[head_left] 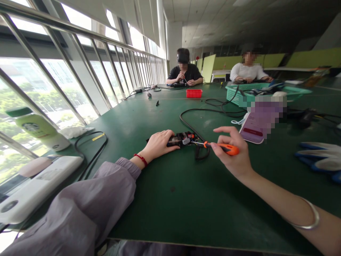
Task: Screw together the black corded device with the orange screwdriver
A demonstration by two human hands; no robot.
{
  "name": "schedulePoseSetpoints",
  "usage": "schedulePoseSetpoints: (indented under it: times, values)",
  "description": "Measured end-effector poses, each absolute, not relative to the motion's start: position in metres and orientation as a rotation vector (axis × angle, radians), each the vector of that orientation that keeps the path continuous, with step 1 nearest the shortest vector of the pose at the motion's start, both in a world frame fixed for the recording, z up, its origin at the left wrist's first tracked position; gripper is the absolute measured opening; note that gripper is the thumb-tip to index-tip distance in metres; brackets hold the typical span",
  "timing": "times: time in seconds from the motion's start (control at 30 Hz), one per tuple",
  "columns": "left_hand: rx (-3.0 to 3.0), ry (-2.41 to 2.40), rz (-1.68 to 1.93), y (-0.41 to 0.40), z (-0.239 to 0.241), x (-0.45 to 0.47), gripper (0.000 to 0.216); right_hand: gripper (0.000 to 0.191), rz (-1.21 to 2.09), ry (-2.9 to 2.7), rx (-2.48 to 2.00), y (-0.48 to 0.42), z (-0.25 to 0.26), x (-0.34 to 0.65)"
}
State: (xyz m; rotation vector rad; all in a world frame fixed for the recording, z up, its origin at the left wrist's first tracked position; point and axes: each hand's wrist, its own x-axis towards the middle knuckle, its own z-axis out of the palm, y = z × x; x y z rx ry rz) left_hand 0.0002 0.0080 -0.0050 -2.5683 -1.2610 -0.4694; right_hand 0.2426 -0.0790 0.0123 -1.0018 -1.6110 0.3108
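Observation:
On the green tabletop lies a small black device (pixel 174 140) with its inside parts and thin wires exposed at the right end. My left hand (pixel 161 142) is wrapped over its left part and presses it to the table. Between the fingers of my right hand (pixel 234 156) is a screwdriver (pixel 227 148) with an orange and black handle. Its thin metal shaft points left, and the tip is at the exposed end of the device; whether it touches a screw I cannot tell. A black cable (pixel 183 119) runs close behind the device, and a black loop (pixel 202 153) lies beside it.
A phone (pixel 254 126) leans at the right, before a green basket (pixel 237 96) of parts. Blue-white gloves (pixel 323 158) lie far right. A red tray (pixel 194 93) stands farther back. Left are a bottle (pixel 39 128) and a white device (pixel 42 181). Two people sit across the table.

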Motion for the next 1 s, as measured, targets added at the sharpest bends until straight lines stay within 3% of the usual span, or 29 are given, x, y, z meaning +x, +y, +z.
schedulePoseSetpoints:
  times: [0.1,0.3,0.43,0.5,0.6,0.7,0.9,1.0]
  values:
    - [-2.565,-1.283,-0.457,0.0070,-0.0039,0.0010,0.046,0.008,0.357,-1.662,-1.054,-0.0806,0.0121,0.2422]
    - [-2.572,-1.305,-0.447,0.0075,-0.0049,0.0010,0.047,0.041,0.260,-1.526,-0.929,-0.0758,0.0092,0.2443]
    - [-2.569,-1.317,-0.432,0.0083,-0.0057,0.0008,0.048,0.015,0.328,-1.564,-1.085,-0.0780,0.0100,0.2445]
    - [-2.578,-1.309,-0.431,0.0085,-0.0056,0.0008,0.048,0.013,0.315,-1.558,-1.056,-0.0785,0.0095,0.2442]
    - [-2.596,-1.278,-0.433,0.0086,-0.0053,0.0010,0.049,0.041,0.292,-1.541,-0.912,-0.0765,0.0082,0.2438]
    - [-2.601,-1.254,-0.422,0.0085,-0.0047,0.0014,0.050,0.052,0.288,-1.529,-0.901,-0.0755,0.0087,0.2439]
    - [-2.578,-1.230,-0.362,0.0079,-0.0037,0.0015,0.049,0.013,0.350,-1.601,-1.046,-0.0777,0.0117,0.2445]
    - [-2.578,-1.226,-0.370,0.0075,-0.0033,0.0016,0.049,0.032,0.299,-1.560,-0.940,-0.0752,0.0117,0.2450]
